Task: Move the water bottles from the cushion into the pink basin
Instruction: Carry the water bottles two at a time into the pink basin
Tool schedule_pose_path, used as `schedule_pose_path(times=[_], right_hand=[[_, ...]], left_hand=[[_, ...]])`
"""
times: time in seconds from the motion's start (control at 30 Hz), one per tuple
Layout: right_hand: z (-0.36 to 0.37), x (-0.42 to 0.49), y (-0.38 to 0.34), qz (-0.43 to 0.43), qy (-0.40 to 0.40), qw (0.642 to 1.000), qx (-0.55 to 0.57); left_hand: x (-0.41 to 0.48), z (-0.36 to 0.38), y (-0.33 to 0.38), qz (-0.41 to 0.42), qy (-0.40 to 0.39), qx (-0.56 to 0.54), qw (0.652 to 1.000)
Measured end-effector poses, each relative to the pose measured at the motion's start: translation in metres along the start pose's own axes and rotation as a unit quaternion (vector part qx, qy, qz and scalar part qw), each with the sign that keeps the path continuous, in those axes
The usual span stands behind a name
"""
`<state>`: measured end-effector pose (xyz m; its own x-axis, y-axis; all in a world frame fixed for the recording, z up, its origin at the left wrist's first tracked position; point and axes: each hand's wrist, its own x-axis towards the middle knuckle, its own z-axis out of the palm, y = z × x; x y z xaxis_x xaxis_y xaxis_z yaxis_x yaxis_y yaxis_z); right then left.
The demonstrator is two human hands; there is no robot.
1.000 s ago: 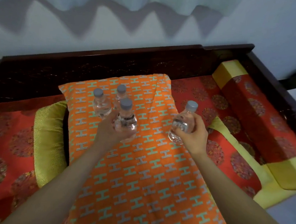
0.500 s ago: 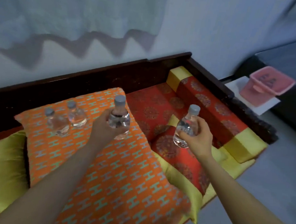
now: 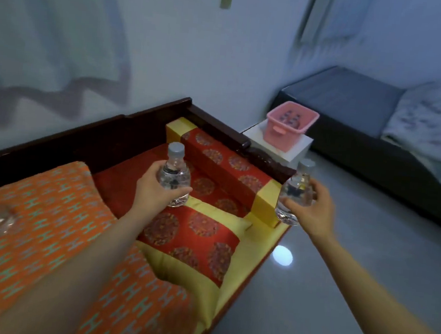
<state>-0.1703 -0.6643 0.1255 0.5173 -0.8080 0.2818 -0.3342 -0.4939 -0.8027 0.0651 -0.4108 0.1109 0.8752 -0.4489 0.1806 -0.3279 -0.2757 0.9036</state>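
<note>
Left hand [image 3: 155, 185] wrapped round one bottle [image 3: 174, 178], right hand [image 3: 311, 205] round another [image 3: 295, 193]; both upright, caps up. Basin [image 3: 289, 126] sits ahead and right on a white stand [image 3: 293, 153], past the bench's dark end rail [image 3: 246, 142]; right hand nearer. Bottles already inside. Open floor [image 3: 339, 259] on right gives room. One blurred bottle left on cushion [image 3: 46, 231]

Basin [image 3: 287, 131] on stand [image 3: 295, 149] beyond bench end; bottles inside, prob.; cushion [image 3: 46, 231] far left.
</note>
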Motion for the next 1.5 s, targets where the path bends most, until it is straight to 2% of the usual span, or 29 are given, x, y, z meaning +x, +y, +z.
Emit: schedule_pose_path(times=[0.3,0.7,1.13,1.3,1.5], right_hand=[[-0.115,0.042,0.058,0.020,0.037,0.999,0.000],[-0.156,0.140,0.144,0.053,0.059,0.997,0.003],[-0.203,0.321,0.233,0.082,0.069,0.994,-0.011],[-0.219,0.402,0.259,0.066,0.065,0.996,-0.019],[-0.241,0.528,0.303,0.049,0.015,0.999,-0.002]], left_hand=[[0.002,0.116,0.074,0.010,-0.056,-0.039,0.998],[0.077,0.269,0.112,0.023,-0.101,-0.055,0.993],[0.210,0.454,0.147,-0.011,-0.143,-0.043,0.989],[0.262,0.519,0.173,-0.030,-0.122,-0.055,0.991],[0.325,0.611,0.198,-0.048,-0.093,-0.067,0.992]])
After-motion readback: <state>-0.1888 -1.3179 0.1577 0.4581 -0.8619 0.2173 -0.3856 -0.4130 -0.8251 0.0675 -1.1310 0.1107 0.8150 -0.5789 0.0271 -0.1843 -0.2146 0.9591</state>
